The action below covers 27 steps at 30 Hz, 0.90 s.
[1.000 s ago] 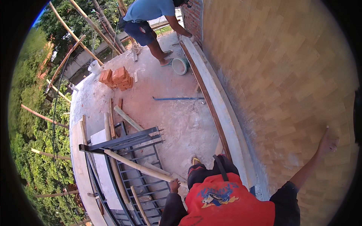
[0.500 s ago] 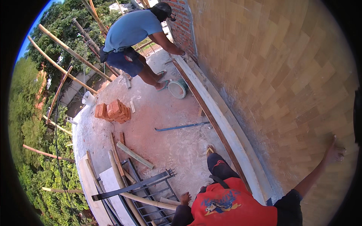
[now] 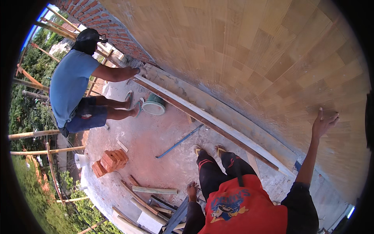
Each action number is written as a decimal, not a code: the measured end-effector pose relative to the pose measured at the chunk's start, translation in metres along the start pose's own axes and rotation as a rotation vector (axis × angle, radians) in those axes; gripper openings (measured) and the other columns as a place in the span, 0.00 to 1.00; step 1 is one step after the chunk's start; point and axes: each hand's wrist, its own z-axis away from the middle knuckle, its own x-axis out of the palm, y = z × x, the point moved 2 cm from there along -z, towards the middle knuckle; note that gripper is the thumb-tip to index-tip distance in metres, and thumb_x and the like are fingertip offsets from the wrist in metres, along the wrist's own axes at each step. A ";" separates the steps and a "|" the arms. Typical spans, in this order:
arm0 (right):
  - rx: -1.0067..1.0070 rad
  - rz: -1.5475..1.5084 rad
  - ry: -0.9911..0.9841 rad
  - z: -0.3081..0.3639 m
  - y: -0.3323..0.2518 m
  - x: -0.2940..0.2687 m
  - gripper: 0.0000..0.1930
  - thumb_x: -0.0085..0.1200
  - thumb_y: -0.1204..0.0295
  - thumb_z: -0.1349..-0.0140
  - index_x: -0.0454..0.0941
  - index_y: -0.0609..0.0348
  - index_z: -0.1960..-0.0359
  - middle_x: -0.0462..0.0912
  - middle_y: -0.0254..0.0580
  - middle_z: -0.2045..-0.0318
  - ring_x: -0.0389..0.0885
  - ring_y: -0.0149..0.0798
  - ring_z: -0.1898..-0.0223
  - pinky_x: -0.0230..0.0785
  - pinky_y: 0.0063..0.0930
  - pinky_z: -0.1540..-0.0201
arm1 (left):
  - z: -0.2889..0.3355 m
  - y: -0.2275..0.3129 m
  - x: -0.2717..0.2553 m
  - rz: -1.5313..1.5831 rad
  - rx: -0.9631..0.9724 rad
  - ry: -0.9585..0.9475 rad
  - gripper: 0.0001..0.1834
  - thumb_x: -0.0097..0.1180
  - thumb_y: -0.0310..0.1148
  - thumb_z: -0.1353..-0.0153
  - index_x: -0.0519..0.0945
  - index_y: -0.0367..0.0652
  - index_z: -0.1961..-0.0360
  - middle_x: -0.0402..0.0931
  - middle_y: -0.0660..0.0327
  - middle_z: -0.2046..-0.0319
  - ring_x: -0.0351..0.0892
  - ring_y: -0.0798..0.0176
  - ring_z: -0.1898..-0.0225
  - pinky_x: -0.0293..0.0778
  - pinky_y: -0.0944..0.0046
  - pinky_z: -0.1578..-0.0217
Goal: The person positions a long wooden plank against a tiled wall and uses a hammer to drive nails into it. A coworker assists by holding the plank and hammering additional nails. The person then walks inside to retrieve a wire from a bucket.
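Note:
My right hand [image 3: 325, 123] is pressed flat on the tan brick wall [image 3: 253, 50], fingers apart, arm stretched up. My left hand [image 3: 191, 191] hangs low by my knee, right at the upper end of a grey metal bar [image 3: 178, 215] and stacked timber; its grip is unclear. A long pale wooden plank [image 3: 218, 121] lies along the foot of the wall, just beyond my feet [image 3: 208, 149]. At its far end a co-worker in a blue shirt [image 3: 74, 89] has one hand on the plank.
A green bucket [image 3: 154, 106] stands near the co-worker's feet. A blue rod [image 3: 179, 142] lies on the concrete slab. Red bricks [image 3: 111, 160] are stacked at the left beside a white bucket [image 3: 80, 160]. Bamboo scaffold poles [image 3: 35, 134] line the slab's open edge, over trees.
The view has swung toward the wall and the co-worker, who now looks much nearer. My right hand stays on the wall, and my left stays by the timber.

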 end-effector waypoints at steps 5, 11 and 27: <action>-0.033 -0.204 -0.512 0.066 -0.041 0.006 0.26 0.57 0.67 0.43 0.66 0.66 0.45 0.66 0.63 0.46 0.66 0.57 0.43 0.61 0.42 0.44 | -0.036 0.058 0.005 -0.243 -0.030 -0.172 0.19 0.49 0.38 0.37 0.69 0.37 0.49 0.76 0.51 0.57 0.78 0.59 0.64 0.74 0.63 0.66; 0.114 -0.361 -1.188 0.160 -0.101 0.045 0.11 0.56 0.67 0.44 0.80 0.65 0.70 0.82 0.51 0.70 0.82 0.46 0.65 0.71 0.33 0.59 | -0.075 0.105 0.021 -0.790 0.171 -0.203 0.17 0.52 0.40 0.41 0.78 0.36 0.60 0.80 0.51 0.67 0.80 0.61 0.70 0.75 0.62 0.68; 0.216 -0.332 -1.663 0.422 -0.098 0.315 0.18 0.61 0.61 0.47 0.80 0.65 0.63 0.83 0.51 0.68 0.83 0.41 0.63 0.74 0.31 0.59 | -0.155 0.031 0.349 -0.602 0.280 -0.572 0.20 0.48 0.41 0.38 0.75 0.33 0.54 0.80 0.46 0.64 0.81 0.49 0.60 0.74 0.61 0.59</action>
